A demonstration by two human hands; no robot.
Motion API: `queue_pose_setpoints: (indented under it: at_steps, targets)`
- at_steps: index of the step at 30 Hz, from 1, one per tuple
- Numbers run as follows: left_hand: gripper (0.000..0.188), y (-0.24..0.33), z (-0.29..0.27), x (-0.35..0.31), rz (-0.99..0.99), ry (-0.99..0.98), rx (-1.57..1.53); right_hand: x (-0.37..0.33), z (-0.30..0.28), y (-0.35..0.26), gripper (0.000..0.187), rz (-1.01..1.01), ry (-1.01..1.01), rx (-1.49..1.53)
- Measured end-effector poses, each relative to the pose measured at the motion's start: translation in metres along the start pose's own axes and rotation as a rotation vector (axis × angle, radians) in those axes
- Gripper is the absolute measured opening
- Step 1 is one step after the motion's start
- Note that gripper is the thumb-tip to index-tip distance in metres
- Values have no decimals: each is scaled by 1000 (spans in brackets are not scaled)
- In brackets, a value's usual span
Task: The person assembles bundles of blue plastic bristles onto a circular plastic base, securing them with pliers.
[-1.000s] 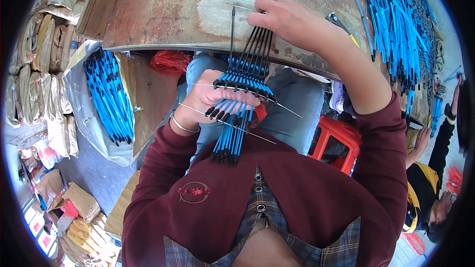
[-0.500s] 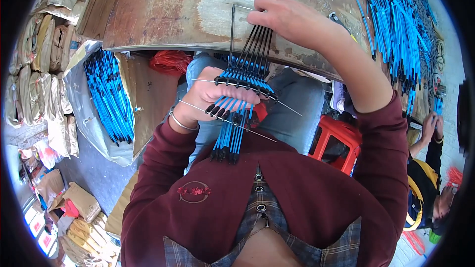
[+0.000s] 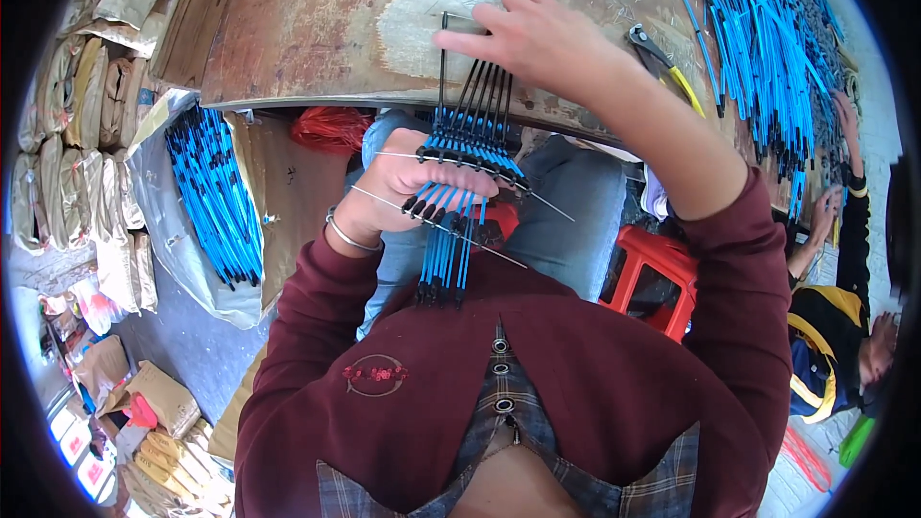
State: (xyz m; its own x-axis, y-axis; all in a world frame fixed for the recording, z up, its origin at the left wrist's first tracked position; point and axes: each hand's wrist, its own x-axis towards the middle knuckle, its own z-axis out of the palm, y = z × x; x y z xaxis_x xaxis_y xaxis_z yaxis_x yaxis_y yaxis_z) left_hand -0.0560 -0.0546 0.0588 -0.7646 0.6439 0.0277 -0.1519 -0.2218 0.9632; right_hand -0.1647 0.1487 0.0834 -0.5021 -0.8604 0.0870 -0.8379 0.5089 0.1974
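My left hand (image 3: 398, 177) is wrapped around a fanned row of blue rods with black ends (image 3: 467, 139). Two thin metal wires (image 3: 552, 206) cross the row, one above and one below my fingers, through black joints. Lower parts of the rods (image 3: 443, 254) hang toward my lap. From the upper wire, black rod ends point toward the table, and a single black rod (image 3: 442, 62) stands apart on the left. My right hand (image 3: 542, 43) is at their far tips, closed on a thin wire (image 3: 459, 16) reaching that rod's tip; one digit stretches against the rod.
Pliers with a yellow handle (image 3: 683, 86) lie on the worn wooden table (image 3: 297, 29), right of my hand. Blue rods (image 3: 763, 58) are heaped at far right, near a co-worker's hands (image 3: 827, 211). A sack of blue rods (image 3: 213, 197) stands left; a red stool (image 3: 662, 264) is right.
My right hand has shifted left, and one digit now reaches across to the single black rod. The pliers show more fully. A co-worker's hand has moved farther up the rod heap.
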Motion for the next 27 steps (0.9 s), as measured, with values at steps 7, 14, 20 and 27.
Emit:
queue_pose_setpoints:
  at_steps: [7, 14, 20, 27]
  targets:
    - [16, 8, 21, -25, 51, -53, 104, -27, -17, -30, 37, 84, -6, 89]
    - [19, -26, 86, -63, 816, -231, 675, -97, 6, -97, 39, -44, 131, 608]
    - [14, -73, 94, -105, 60, -23, 390, -131, 79, -158, 40, 31, -74, 952]
    - [19, -89, 89, -63, 275, 99, 224, -132, 113, -158, 43, 68, -124, 1146]
